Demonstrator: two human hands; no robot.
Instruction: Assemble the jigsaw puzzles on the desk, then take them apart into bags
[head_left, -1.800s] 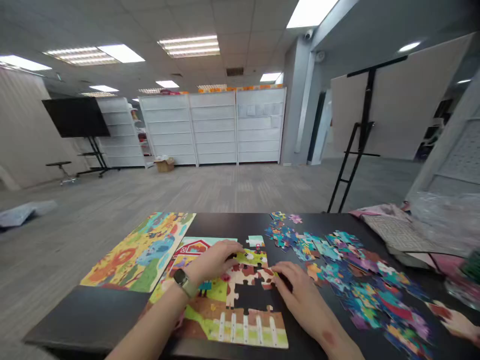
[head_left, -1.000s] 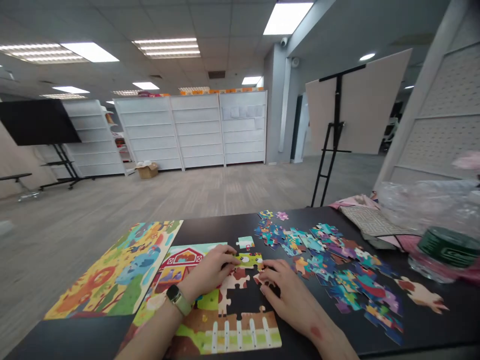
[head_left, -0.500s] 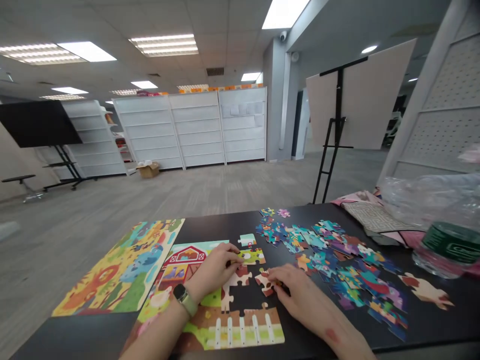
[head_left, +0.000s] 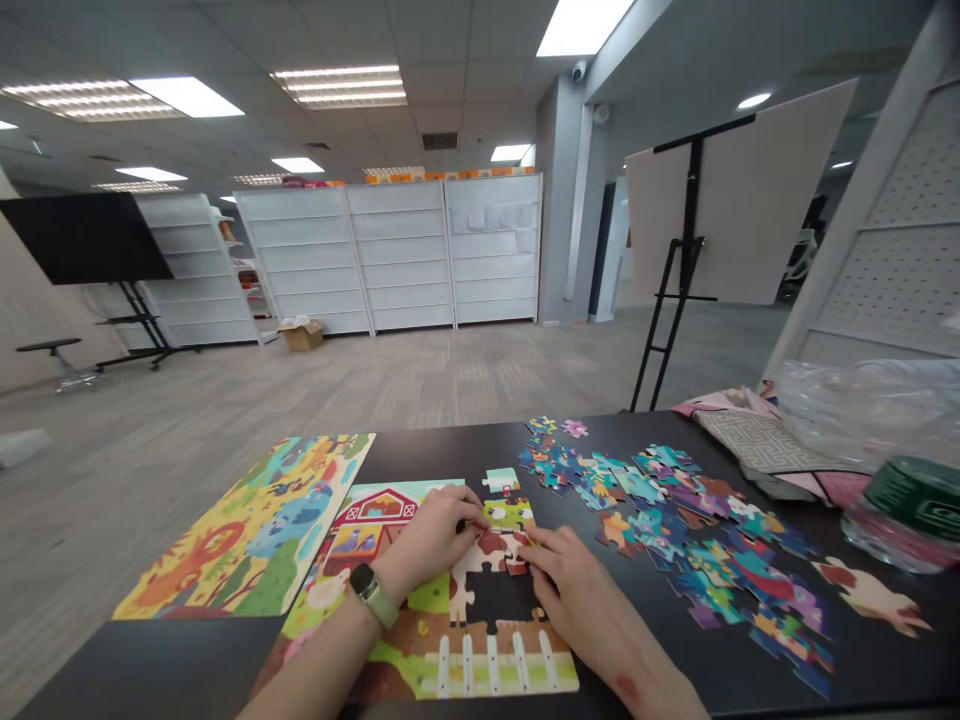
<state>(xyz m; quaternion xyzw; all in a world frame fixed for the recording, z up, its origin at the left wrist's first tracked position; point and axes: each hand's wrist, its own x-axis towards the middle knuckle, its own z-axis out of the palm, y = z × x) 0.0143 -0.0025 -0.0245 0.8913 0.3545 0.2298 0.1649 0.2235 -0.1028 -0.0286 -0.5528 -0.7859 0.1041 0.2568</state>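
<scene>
A partly assembled farm jigsaw puzzle with a red barn and a white fence lies on the black table. There is a dark gap in its right half. My left hand, with a watch on the wrist, has curled fingers pressed on the puzzle beside the green sheep piece. From the right, my right hand pinches a brown-and-white jigsaw piece against the brown-and-white patch above the gap; its fingertips partly cover it. Just above the sheep piece is a pale blue jigsaw piece.
A finished yellow animal puzzle lies at the left. Loose blue and purple jigsaw pieces spread over the right side, with a cow-patterned piece beyond them. A green-labelled plastic bottle and a patterned cloth lie at the far right.
My right hand has moved left with the brown-and-white piece, which now meets the brown-and-white patch. My left hand stays on the puzzle. The view has shifted slightly.
</scene>
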